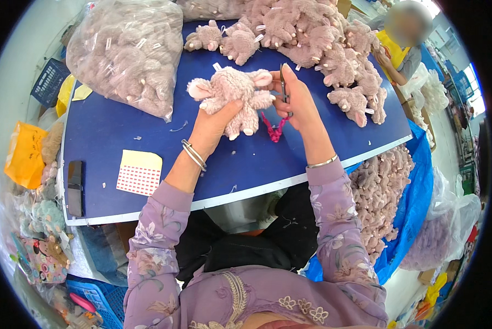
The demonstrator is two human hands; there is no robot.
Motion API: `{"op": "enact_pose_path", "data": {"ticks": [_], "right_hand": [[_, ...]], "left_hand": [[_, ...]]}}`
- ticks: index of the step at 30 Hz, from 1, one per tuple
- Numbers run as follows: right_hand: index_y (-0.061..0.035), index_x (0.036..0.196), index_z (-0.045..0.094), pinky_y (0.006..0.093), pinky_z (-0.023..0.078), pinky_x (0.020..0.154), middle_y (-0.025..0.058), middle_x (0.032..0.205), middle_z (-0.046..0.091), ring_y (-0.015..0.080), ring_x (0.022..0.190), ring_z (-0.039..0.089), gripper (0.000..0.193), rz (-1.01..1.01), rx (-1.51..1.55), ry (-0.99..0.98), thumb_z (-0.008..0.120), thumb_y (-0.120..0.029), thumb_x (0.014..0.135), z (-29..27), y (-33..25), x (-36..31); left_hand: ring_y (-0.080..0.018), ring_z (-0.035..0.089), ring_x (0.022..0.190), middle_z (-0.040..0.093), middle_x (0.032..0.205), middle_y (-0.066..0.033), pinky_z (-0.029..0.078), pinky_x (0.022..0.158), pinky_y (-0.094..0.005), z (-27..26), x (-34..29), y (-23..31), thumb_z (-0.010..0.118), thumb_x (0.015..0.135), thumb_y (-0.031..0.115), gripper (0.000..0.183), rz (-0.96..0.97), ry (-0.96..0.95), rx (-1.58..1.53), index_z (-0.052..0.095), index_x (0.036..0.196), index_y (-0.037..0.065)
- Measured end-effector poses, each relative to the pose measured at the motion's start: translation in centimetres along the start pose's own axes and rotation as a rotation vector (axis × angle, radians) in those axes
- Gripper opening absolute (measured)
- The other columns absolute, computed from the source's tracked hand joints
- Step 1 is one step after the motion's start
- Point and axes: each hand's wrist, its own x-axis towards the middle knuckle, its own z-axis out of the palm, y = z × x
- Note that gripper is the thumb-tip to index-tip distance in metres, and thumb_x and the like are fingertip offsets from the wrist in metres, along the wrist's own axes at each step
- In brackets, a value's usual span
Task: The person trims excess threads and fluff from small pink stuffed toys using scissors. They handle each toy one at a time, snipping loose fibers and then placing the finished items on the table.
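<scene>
My left hand (214, 125) is closed round the lower body of a small pinkish plush toy (234, 92), thumb across its front. The toy is held upright above the blue table (246, 164), with pink-lined ears, pale foot tips and a white label on top. A pair of dark-handled scissors (284, 90) sits in my right hand (301, 101), close beside the toy's right-hand ear. Some of those fingers are hidden behind the ear and the scissors. A bright magenta strip of cloth (274, 129) hangs below the scissors; where it is fastened I cannot tell.
Plush toys (306, 33) pile up at the back right. A clear bag of toys (128, 55) stands back left. A sticker sheet (140, 172) and a phone (76, 188) lie front left. More toys fill a blue sack (416, 181) beside me. Another person (402, 49) is at the far right.
</scene>
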Motion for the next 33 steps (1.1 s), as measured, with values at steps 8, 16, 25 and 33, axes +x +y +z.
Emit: {"op": "enact_pose_path", "data": {"ticks": [8, 16, 25, 33], "right_hand": [[-0.0059, 0.081, 0.061, 0.0216, 0.028, 0.04, -0.0041, 0.061, 0.051, 0.0025, 0.046, 0.041, 0.018, -0.146, -0.179, 0.127, 0.066, -0.022, 0.087, 0.0, 1.8, 0.5], [-0.0014, 0.081, 0.058, 0.0231, 0.038, 0.049, 0.0013, 0.065, 0.057, 0.0061, 0.054, 0.047, 0.028, -0.275, -0.523, 0.102, 0.07, -0.027, 0.084, 1.0, 1.7, -0.5], [0.0026, 0.096, 0.056, 0.0261, 0.044, 0.059, 0.0044, 0.074, 0.06, 0.0099, 0.065, 0.053, 0.024, -0.313, -0.681, 0.005, 0.064, -0.017, 0.084, 3.0, 3.9, -0.9], [-0.0074, 0.093, 0.056, 0.0241, 0.029, 0.041, -0.0017, 0.058, 0.045, 0.0082, 0.043, 0.038, 0.023, -0.698, 0.055, 0.079, 0.056, -0.03, 0.09, -3.2, -5.9, -5.1]], "left_hand": [[-0.0136, 0.064, 0.087, 0.065, 0.101, -0.0066, 0.052, 0.075, -0.0269, 0.5, 0.4, -0.1, 0.065, 0.088, 0.018, 0.035, -0.011, 0.007, -0.067, 0.056, 0.116, -0.001], [-0.0128, 0.064, 0.086, 0.065, 0.102, -0.0081, 0.052, 0.073, -0.0261, -0.4, 0.8, -0.2, 0.065, 0.089, 0.018, 0.033, 0.177, 0.255, -0.039, 0.058, 0.113, -0.004], [-0.0109, 0.062, 0.082, 0.064, 0.1, -0.0064, 0.052, 0.067, -0.0247, 0.0, 0.9, -0.2, 0.057, 0.095, 0.03, 0.036, 0.141, 0.342, -0.006, 0.058, 0.112, -0.002], [-0.0154, 0.059, 0.075, 0.062, 0.107, -0.0136, 0.044, 0.055, -0.0234, -0.6, 1.1, -0.8, 0.036, 0.1, 0.042, 0.045, -0.024, 0.043, 0.124, 0.043, 0.123, 0.005]]}}
